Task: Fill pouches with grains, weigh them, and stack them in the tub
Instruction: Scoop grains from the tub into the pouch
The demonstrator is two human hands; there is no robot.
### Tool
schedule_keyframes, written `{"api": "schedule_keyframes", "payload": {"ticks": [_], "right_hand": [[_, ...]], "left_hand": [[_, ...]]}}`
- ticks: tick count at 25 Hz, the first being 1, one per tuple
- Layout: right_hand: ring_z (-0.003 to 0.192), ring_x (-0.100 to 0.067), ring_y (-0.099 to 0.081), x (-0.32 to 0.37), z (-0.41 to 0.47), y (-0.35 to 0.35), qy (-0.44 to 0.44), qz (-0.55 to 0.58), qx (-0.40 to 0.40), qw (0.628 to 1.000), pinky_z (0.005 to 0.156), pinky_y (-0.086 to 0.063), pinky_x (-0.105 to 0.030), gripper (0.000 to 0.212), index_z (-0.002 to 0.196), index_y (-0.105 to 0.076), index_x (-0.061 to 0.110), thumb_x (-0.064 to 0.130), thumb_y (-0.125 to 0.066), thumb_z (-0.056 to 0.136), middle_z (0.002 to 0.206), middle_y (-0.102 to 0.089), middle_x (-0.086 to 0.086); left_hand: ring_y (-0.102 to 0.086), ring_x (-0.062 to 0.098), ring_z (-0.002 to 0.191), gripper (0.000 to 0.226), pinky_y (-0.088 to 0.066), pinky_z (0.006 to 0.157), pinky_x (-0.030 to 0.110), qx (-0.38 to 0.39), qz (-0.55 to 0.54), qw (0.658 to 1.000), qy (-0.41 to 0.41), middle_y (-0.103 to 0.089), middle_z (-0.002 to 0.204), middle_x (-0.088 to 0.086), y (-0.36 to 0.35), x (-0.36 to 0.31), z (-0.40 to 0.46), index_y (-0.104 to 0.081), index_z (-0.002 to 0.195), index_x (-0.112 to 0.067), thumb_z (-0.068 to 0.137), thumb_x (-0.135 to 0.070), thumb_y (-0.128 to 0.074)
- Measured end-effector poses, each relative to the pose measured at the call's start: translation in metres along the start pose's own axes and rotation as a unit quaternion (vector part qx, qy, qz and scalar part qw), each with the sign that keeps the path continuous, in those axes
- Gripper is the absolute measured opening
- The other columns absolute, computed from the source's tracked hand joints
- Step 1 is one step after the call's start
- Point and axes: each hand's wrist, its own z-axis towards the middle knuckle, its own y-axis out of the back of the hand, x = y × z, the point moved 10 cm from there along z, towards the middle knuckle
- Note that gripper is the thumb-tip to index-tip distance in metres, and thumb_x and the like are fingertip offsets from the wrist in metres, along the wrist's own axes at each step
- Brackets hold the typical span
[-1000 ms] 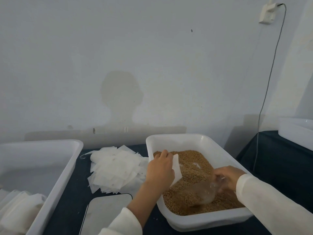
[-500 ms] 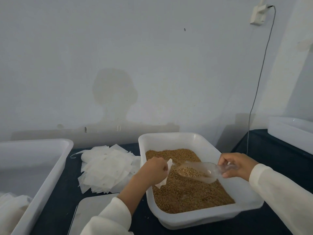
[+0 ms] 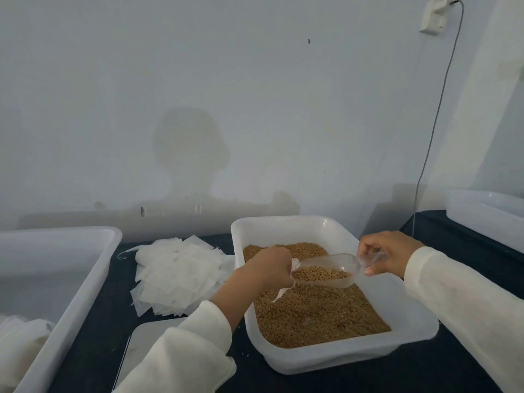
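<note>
1. The right hand (image 3: 390,255) has its grip curled round the handle of a clear scoop (image 3: 326,272), which is loaded with grains and held level above the tray.
2. The left hand (image 3: 268,269) has its grip pinched on a white pouch (image 3: 285,289); the pouch mouth sits right at the scoop's front lip, and its lower end hangs over the grains. Whether any grain has entered the pouch cannot be told.
3. Both hands work over the grain tray (image 3: 334,361), which holds a wide bed of loose grains (image 3: 317,316).
4. Just left of the tray lies a heap of empty pouches (image 3: 175,275) on the dark surface (image 3: 93,344), so much filling is left by my reckoning.
5. Near the left sleeve sits a flat pale plate, likely the scale (image 3: 144,341), with nothing on it: weighing of this pouch is not yet done.
6. Far left, the tub (image 3: 71,296) holds some white bundles (image 3: 19,341) in its near corner, probably filled pouches already stacked.
</note>
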Motion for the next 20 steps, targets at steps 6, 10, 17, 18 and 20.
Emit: {"api": "schedule_keyframes", "payload": {"ticks": [6, 10, 17, 18, 20], "right_hand": [[0.103, -0.012, -0.057, 0.01, -0.002, 0.014, 0.001, -0.038, 0.012, 0.999, 0.09, -0.047, -0.034, 0.025, 0.077, -0.057, 0.038, 0.026, -0.078, 0.074, 0.099, -0.061, 0.015], [0.106, -0.012, -0.057, 0.015, -0.002, 0.013, -0.007, -0.113, 0.038, 0.993, 0.086, -0.046, -0.029, 0.02, 0.087, -0.058, 0.034, 0.029, -0.075, 0.078, 0.106, -0.059, 0.013], [0.103, -0.012, -0.054, 0.024, 0.0, 0.018, -0.024, -0.184, 0.078, 0.98, 0.087, -0.044, -0.031, 0.029, 0.106, -0.06, 0.027, 0.031, -0.072, 0.081, 0.102, -0.05, 0.014], [0.104, -0.013, -0.055, 0.025, 0.002, 0.019, -0.022, -0.191, 0.084, 0.978, 0.087, -0.045, -0.031, 0.029, 0.106, -0.06, 0.026, 0.031, -0.072, 0.081, 0.103, -0.052, 0.013], [0.102, -0.016, -0.058, 0.028, 0.007, 0.021, -0.019, -0.196, 0.088, 0.977, 0.09, -0.047, -0.033, 0.028, 0.104, -0.061, 0.024, 0.03, -0.073, 0.08, 0.102, -0.056, 0.009]], "left_hand": [[-0.048, 0.02, 0.075, 0.015, -0.038, 0.064, 0.027, 0.069, 0.015, 0.997, -0.005, -0.052, 0.087, 0.009, -0.013, -0.008, 0.003, -0.052, 0.09, -0.009, 0.08, -0.012, -0.064], [-0.05, 0.021, 0.078, 0.023, -0.04, 0.068, 0.029, 0.063, 0.001, 0.998, -0.014, -0.055, 0.089, 0.01, -0.017, -0.012, 0.005, -0.062, 0.098, 0.003, 0.08, -0.01, -0.064], [-0.056, 0.021, 0.095, 0.025, -0.05, 0.083, 0.032, 0.038, -0.006, 0.999, -0.026, -0.062, 0.109, 0.008, -0.017, -0.015, 0.004, -0.061, 0.106, -0.008, 0.082, -0.014, -0.065], [-0.055, 0.02, 0.094, 0.025, -0.049, 0.083, 0.032, 0.033, -0.011, 0.999, -0.027, -0.061, 0.11, 0.006, -0.016, -0.014, 0.004, -0.06, 0.107, -0.011, 0.082, -0.015, -0.065], [-0.053, 0.018, 0.092, 0.026, -0.046, 0.079, 0.03, 0.021, -0.007, 0.999, -0.03, -0.061, 0.109, 0.003, -0.013, -0.015, 0.004, -0.059, 0.108, -0.015, 0.082, -0.017, -0.064]]}}
